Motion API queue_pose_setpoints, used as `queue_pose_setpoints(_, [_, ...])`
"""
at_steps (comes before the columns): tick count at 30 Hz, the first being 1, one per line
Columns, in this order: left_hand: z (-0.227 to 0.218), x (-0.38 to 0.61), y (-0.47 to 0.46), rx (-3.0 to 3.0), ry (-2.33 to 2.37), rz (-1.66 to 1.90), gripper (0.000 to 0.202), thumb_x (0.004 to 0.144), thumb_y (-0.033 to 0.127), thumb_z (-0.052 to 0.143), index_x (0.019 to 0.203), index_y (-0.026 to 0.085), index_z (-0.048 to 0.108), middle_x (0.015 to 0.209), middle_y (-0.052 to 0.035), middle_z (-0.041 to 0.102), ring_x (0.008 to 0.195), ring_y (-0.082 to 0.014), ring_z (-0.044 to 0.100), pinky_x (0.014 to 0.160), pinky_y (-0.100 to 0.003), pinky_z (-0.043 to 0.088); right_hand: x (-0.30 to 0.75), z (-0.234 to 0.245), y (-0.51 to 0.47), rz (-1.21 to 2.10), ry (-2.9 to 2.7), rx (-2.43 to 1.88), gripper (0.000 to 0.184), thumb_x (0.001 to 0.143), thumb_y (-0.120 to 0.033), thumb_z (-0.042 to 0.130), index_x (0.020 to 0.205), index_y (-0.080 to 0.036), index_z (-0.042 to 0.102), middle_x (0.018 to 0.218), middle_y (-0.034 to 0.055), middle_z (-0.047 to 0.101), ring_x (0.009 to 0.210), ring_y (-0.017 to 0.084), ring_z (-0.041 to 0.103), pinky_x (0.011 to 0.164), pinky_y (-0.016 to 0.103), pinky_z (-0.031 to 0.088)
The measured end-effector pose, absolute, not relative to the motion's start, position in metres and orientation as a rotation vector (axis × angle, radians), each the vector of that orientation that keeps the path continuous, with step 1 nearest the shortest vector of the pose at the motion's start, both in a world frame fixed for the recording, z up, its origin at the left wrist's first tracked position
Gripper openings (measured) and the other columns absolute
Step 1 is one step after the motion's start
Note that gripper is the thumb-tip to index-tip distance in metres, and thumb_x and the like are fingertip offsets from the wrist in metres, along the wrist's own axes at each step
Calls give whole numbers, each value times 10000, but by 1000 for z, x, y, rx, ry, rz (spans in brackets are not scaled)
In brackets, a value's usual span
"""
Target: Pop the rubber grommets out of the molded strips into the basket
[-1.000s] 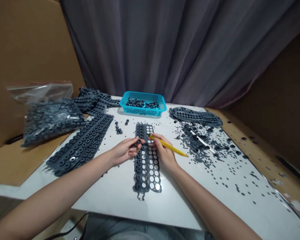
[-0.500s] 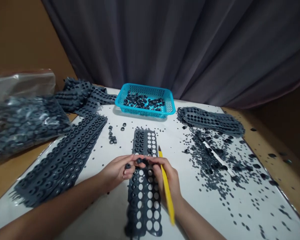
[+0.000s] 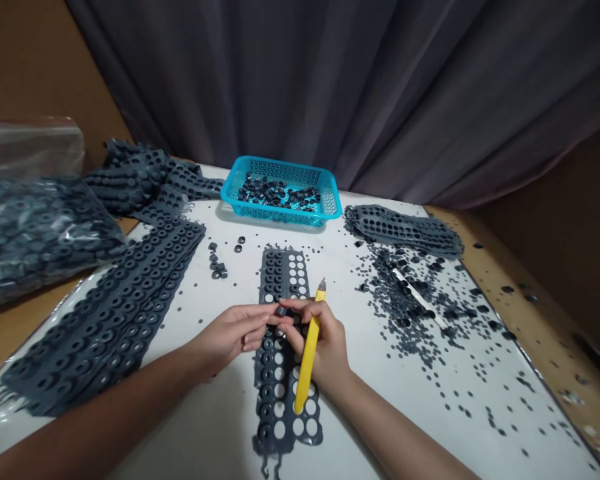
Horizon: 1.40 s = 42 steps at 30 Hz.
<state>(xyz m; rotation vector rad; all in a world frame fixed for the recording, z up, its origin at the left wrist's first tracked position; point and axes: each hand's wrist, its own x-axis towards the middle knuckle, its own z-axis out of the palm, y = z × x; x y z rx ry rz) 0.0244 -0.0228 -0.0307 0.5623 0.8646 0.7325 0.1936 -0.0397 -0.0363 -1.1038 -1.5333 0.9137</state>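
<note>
Left hand (image 3: 227,335): fingertips pinching dark piece (image 3: 281,311), half-covered
Right hand (image 3: 330,347): fingertip against piece, gripping yellow tool (image 3: 307,367)
Sheet (image 3: 288,383): middle hidden beneath fingers
Bag (image 3: 43,230): left of fingers, cut off

No legible text or markings.

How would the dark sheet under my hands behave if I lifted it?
The dark sheet would probably sag, since it looks thin and is full of holes. Its left side may hang heavier, with more raised rings there. The narrow webs between holes might tear if yanked.
</note>
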Motion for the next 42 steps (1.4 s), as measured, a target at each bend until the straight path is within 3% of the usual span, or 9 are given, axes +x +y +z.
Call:
queue_pose_setpoints(4, [-27,21,-23,694,845,665,445,738,376,713,1111,137,671,827,-101,665,490,-47,238,486,-222,186,199,-33,-34,940,-1369,-1190,277,783,-244,638,711,-238,370,875,66,702,820,209,666,763,392,527])
queue_pose_setpoints(7, [-24,16,-24,1008,942,646,390,854,412,571,1176,202,638,1101,-131,655,526,-76,346,525,-237,288,226,-30,-19,799,-1221,-1282,275,755,-265,655,723,-235,383,868,59,685,836,206,649,775,393,513])
queue_pose_setpoints(10, [-20,14,-33,1593,986,629,327,893,389,511,1123,212,660,994,-93,665,707,-154,508,646,-265,386,257,-28,-6,520,-1202,-1435,311,720,-286,685,757,-243,379,1005,83,671,957,242,614,833,443,471])
queue_pose_setpoints(14, [-21,22,-57,2349,492,405,349,764,456,669,951,161,661,842,-80,626,800,-214,505,681,-306,388,263,-25,-11,462,-1261,-1464,217,798,-341,616,793,-244,422,1187,110,626,1084,269,561,907,480,413])
queue_pose_setpoints(16, [-24,29,-68,2556,335,350,279,776,425,665,838,156,628,798,-68,611,772,-208,488,657,-311,370,251,-23,-20,629,-1316,-1375,142,883,-379,493,932,-246,492,1140,100,654,1031,247,584,916,462,406])
queue_pose_setpoints(19, [-24,36,-75,2676,274,279,132,873,235,539,771,166,585,760,-48,607,726,-182,480,650,-302,362,230,-25,-32,1044,-1287,-1210,357,929,-422,344,1167,-220,517,902,74,705,822,217,617,808,408,462])
queue_pose_setpoints(27, [-7,37,-66,2372,398,345,133,878,203,507,810,183,620,755,-49,633,757,-175,557,705,-264,418,215,-38,-35,1391,-1201,-1206,249,783,-278,442,796,-145,652,613,32,639,499,124,529,496,245,420])
queue_pose_setpoints(33, [1,17,-22,2131,1093,757,71,807,210,575,826,189,640,803,-48,637,772,-191,573,721,-280,410,209,-32,-33,1273,-1390,-1308,237,758,-219,440,771,-152,668,608,13,636,499,117,550,482,222,432])
queue_pose_setpoints(42, [-1,26,3,2329,1005,488,106,719,151,586,802,178,648,813,-57,623,804,-211,553,750,-305,399,207,-30,-33,1191,-1480,-1326,260,779,-205,400,755,-180,658,605,1,626,510,129,540,503,237,432])
